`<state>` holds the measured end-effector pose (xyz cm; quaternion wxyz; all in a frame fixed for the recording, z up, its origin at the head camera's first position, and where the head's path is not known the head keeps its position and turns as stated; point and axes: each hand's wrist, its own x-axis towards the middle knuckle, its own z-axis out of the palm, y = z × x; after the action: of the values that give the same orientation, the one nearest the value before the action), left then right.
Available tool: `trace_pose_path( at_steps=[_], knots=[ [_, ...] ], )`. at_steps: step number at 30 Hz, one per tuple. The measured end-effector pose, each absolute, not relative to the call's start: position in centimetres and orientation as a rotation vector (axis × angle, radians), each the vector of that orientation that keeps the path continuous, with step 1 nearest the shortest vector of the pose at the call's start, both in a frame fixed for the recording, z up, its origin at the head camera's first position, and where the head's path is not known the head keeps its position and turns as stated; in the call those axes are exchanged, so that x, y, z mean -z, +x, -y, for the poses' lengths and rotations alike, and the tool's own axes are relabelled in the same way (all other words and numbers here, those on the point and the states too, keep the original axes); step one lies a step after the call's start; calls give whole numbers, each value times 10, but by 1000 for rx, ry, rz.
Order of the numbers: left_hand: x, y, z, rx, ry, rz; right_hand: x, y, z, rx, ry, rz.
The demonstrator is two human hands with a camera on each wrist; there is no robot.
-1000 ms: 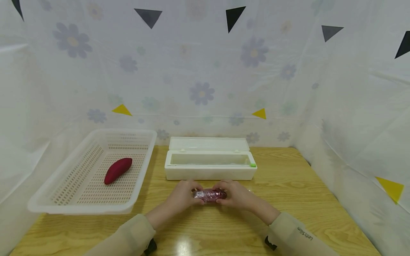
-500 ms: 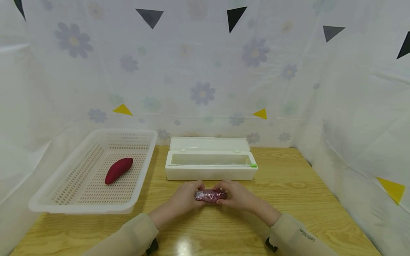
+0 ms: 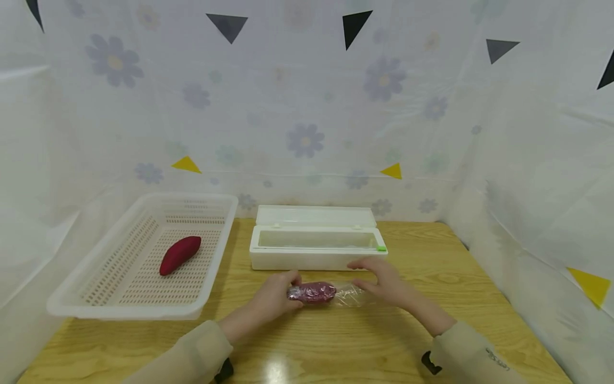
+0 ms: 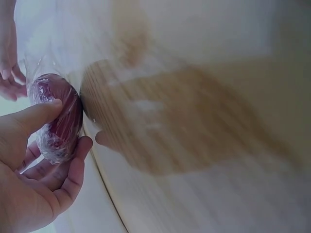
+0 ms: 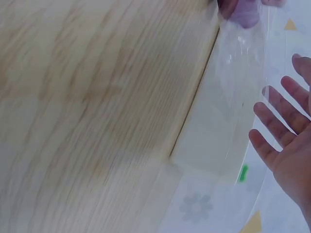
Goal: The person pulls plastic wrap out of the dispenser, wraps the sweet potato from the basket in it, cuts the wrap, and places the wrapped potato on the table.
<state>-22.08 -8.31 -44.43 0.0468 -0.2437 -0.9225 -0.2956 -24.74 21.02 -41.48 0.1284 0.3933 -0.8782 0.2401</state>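
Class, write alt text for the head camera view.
A left hand grips a film-wrapped red sweet potato on a wooden table while the right hand hovers open beside it. Behind stand an open white box and a basket holding another sweet potato.

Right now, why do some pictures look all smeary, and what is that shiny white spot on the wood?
Head view: sharp, and the wooden table shows a white glare patch near its front edge. Left wrist view: tabletop smeared, though the film-wrapped purple sweet potato stays fairly clear. Right wrist view: wood grain streaked with blur, clear film hazy.
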Motion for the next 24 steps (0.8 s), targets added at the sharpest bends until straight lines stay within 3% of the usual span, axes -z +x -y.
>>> trace_pose_path(
  at_steps=[7,24],
  knots=[
    [442,-222,84,957,-729,2840,415,-245,-240,-923,962,2811],
    [440,-222,88,1082,-728,2844,440,-255,-259,-864,958,2932]
  ],
)
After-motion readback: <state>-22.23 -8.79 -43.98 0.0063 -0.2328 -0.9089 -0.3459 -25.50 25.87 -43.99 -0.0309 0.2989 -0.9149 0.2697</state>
